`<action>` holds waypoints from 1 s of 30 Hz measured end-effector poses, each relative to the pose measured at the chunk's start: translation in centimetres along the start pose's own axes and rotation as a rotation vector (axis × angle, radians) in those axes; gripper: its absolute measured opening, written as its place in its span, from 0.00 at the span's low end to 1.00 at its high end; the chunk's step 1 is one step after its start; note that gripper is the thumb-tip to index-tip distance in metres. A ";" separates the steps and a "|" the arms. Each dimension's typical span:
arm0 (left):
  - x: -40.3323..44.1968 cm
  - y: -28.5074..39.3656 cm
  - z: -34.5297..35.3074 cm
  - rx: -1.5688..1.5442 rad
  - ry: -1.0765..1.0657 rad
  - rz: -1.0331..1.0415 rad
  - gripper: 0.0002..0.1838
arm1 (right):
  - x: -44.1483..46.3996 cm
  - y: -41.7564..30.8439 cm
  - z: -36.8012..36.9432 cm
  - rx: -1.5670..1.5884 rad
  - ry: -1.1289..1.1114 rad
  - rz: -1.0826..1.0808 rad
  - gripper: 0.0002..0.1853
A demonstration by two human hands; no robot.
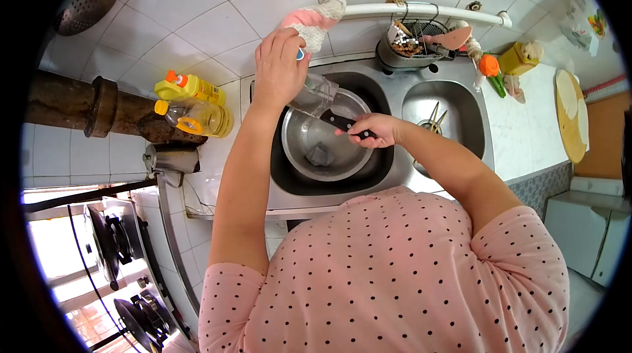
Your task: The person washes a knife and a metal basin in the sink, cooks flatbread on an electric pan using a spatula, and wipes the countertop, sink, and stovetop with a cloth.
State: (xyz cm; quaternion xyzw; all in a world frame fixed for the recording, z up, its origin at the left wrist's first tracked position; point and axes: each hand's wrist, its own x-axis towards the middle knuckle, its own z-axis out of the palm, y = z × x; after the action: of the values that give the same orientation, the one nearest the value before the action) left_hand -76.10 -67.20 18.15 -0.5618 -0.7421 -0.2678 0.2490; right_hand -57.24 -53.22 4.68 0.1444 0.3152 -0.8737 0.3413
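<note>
My right hand [375, 130] is closed round the black handle of a cleaver [339, 120]. Its pale blade reaches up and left over the rim of a metal basin [293, 146] that sits in the larger sink [280, 178]. Inside the basin lies a small greyish piece [320, 154], too unclear to name. Above the sink's left side, my left hand [280, 69] is curled round something with a blue and white part; most of it is hidden. A pink and white cloth [311, 21] hangs just behind that hand.
Two yellow bottles [207, 116] and a metal kettle [172, 159] stand left. A utensil basket [411, 50] hangs behind the smaller sink [454, 106], which holds some utensils. An orange-topped bottle [489, 67], a yellow box [515, 60] and a round board [569, 116] are at right.
</note>
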 end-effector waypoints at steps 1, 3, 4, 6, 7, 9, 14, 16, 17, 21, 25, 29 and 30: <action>0.0 -0.1 0.0 -0.001 -0.001 0.000 0.16 | -0.6 0.3 0.2 -0.017 0.017 -0.004 0.19; -0.1 -0.2 0.1 -0.006 0.000 -0.002 0.16 | -2.2 1.3 0.2 -0.053 0.053 -0.011 0.19; -0.1 -0.2 -0.1 -0.001 -0.003 0.001 0.15 | -3.1 1.9 0.2 -0.063 0.077 -0.002 0.19; 0.0 0.1 -0.7 0.008 -0.008 0.008 0.14 | -5.1 2.5 0.4 -0.135 0.114 0.010 0.19; 0.1 0.0 -0.6 0.006 0.003 0.003 0.13 | -6.2 2.8 0.6 -0.170 0.133 0.016 0.19; 0.3 -0.2 -0.4 -0.002 0.025 -0.005 0.12 | -7.6 3.6 0.8 -0.205 0.190 0.008 0.19; 0.8 -1.6 -1.4 -0.029 -0.070 0.077 0.13 | -9.7 5.5 1.0 -0.251 0.311 -0.032 0.18; 1.2 -0.7 -2.0 -0.049 -0.025 0.081 0.15 | -10.4 6.1 1.2 -0.241 0.317 -0.055 0.17; 0.8 0.2 -2.6 -0.057 0.036 0.054 0.16 | -10.6 6.4 1.5 -0.272 0.333 -0.063 0.17; -6.8 2.5 -2.6 -0.226 0.195 -0.294 0.15 | -11.3 8.4 1.3 -0.437 0.342 -0.111 0.16; -15.2 7.1 -0.8 -0.550 -0.497 -0.725 0.13 | -10.8 10.9 -0.4 -0.596 0.317 -0.303 0.12; -17.3 11.4 0.6 -0.891 -0.637 -0.749 0.12 | -9.5 10.3 1.3 -0.797 0.259 -0.467 0.08; -16.8 12.2 0.4 -0.978 -0.649 -0.761 0.12 | -9.0 9.5 2.2 -0.866 0.246 -0.458 0.10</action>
State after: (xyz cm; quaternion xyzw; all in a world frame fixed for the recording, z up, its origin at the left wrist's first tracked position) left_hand -60.23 -75.96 8.06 -0.3622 -0.7185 -0.4582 -0.3777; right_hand -44.26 -55.48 6.23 0.0187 0.7103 -0.6916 0.1297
